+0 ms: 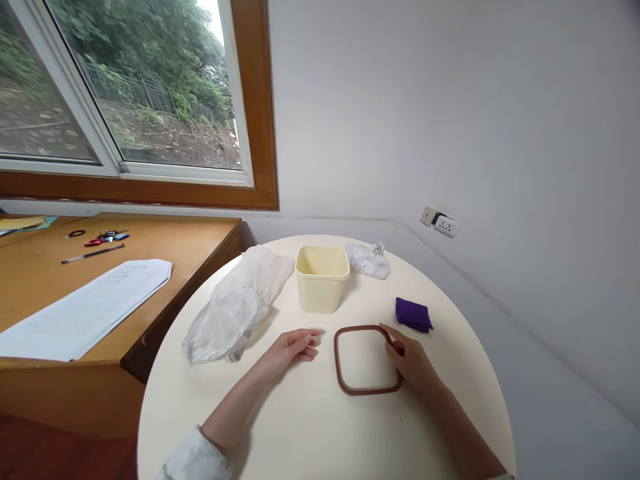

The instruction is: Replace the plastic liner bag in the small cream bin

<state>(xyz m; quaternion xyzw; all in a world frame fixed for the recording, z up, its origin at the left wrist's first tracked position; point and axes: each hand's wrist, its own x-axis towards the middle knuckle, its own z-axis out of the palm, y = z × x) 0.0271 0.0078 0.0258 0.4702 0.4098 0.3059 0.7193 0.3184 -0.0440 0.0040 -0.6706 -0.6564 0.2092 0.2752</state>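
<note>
My right hand (411,357) grips the right side of a brown square ring frame with rounded corners (338,360), thumb inside the opening and fingers along the outer edge. The frame is over the white round table (300,433); whether it rests flat I cannot tell. To its left is my left hand (293,347), fingers loosely curled and slightly apart, with nothing visible in them. Beyond both hands stands an upright cream plastic bin (320,293), its top uncovered. A crumpled translucent white plastic bag (235,307) lies left of the bin.
Right of the frame lies a folded purple cloth (413,315). Behind, a small bunched clear bag (369,260) sits near the table's far edge. A wooden desk (200,243) on the left holds paper sheets (90,307), a pen (93,254) and small items. A wall with sockets (447,225) borders the right.
</note>
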